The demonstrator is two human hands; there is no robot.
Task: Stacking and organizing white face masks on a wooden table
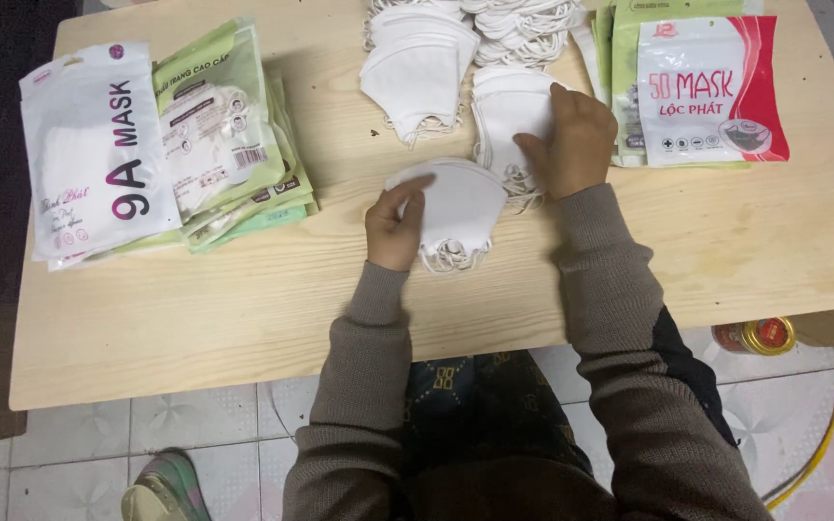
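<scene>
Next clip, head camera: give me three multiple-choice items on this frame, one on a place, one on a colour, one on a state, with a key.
1. Where does the stack of green packets lie?
A. On the table's left part
B. On the floor
C. Under the right hand

2. What colour is the mask in the left hand?
A. Blue
B. White
C. Black

3. What is the right hand doing?
A. Hanging off the table
B. Lifting a can
C. Resting on a pile of masks

Key: 1 A, the packets sit left of both hands; 2 B, it is plainly white; 3 C, the palm lies flat on the pile.
</scene>
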